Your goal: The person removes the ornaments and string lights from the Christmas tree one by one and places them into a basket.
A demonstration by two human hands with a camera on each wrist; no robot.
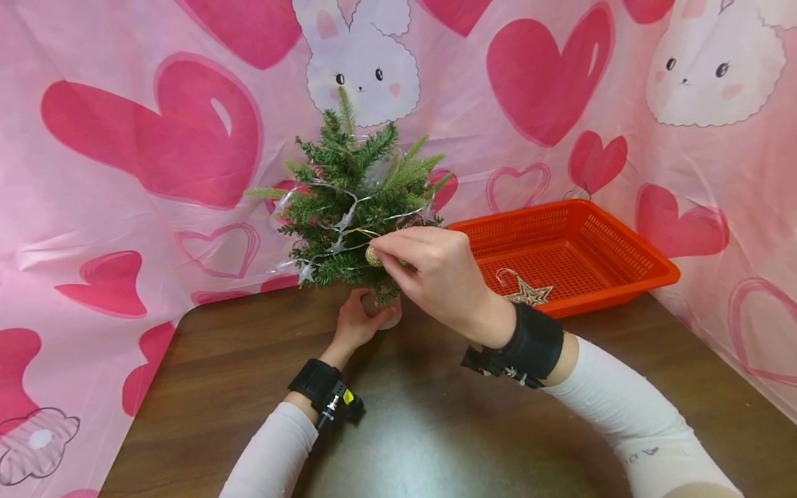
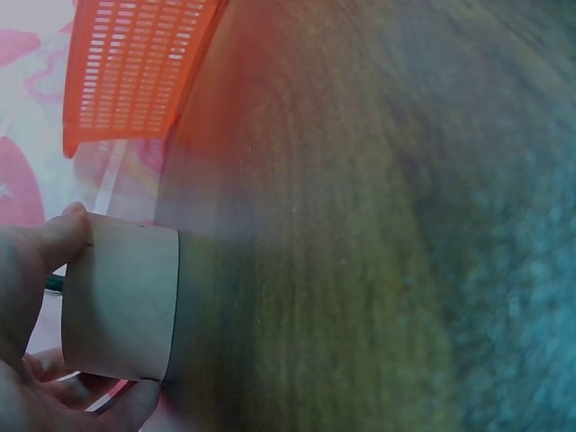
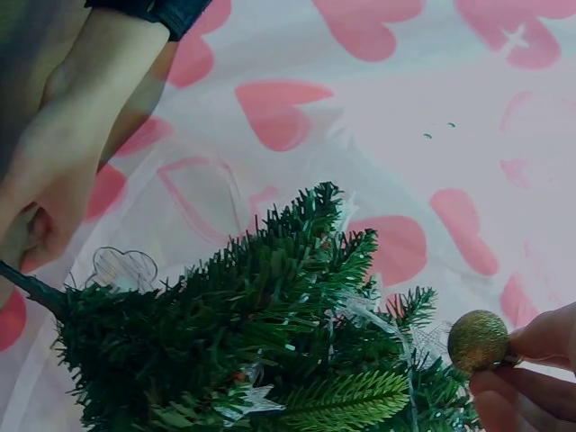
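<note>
My left hand [image 1: 356,321] curls round the pot [image 2: 121,297] under the tree [image 1: 355,200]; my right hand [image 1: 436,273] pinches the gold ball [image 1: 372,256] near the tree's lower part. Steady pot, gentle pinch are best.

Head view forward and down, left wrist low by base [image 2: 121,297], right wrist close, tree [image 3: 243,333] shared with head

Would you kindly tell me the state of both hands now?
Left hand: holding the pale cylindrical tree base.
Right hand: pinching a small round gold bauble.
</note>
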